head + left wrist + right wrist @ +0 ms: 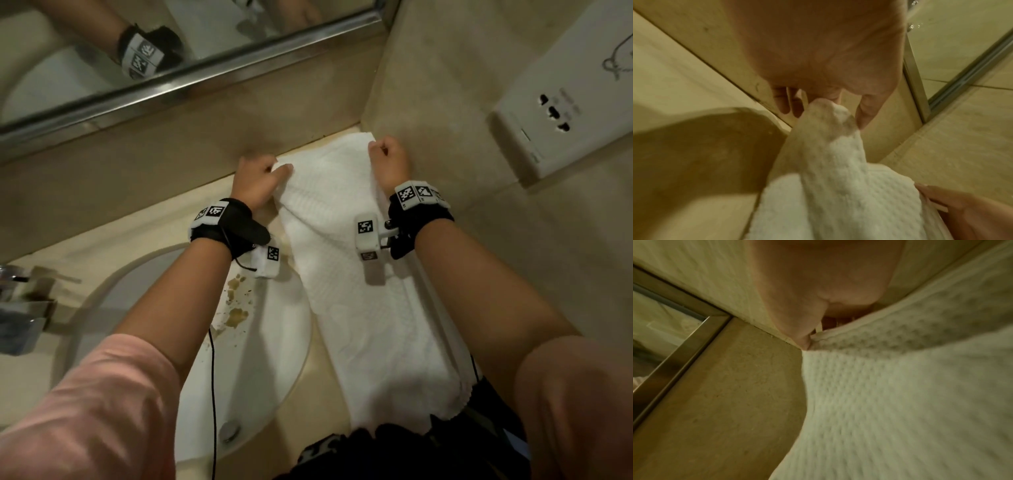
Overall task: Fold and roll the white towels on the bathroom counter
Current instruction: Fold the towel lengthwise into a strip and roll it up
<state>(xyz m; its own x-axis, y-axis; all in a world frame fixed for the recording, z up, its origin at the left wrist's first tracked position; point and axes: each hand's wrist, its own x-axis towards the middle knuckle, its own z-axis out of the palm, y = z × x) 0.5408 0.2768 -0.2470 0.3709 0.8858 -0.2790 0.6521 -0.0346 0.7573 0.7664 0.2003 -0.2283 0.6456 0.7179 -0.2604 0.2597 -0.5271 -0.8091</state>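
Note:
A long white waffle-weave towel (346,274) lies lengthwise on the beige counter (318,370), from the back wall to the front edge. My left hand (270,171) pinches its far left corner, and that corner (826,112) rises bunched between thumb and fingers in the left wrist view. At the far right corner, my right hand (385,150) is curled into a fist on the towel's hem (838,335), close to the wall corner. Both far corners are lifted slightly off the counter. The towel's near end hangs at the front edge.
A white oval sink (246,359) with brown stains sits left of the towel, its drain (228,431) near the front. A chrome tap (20,308) stands at far left. A mirror frame (191,72) runs along the back wall; a wall socket (548,113) is mounted right.

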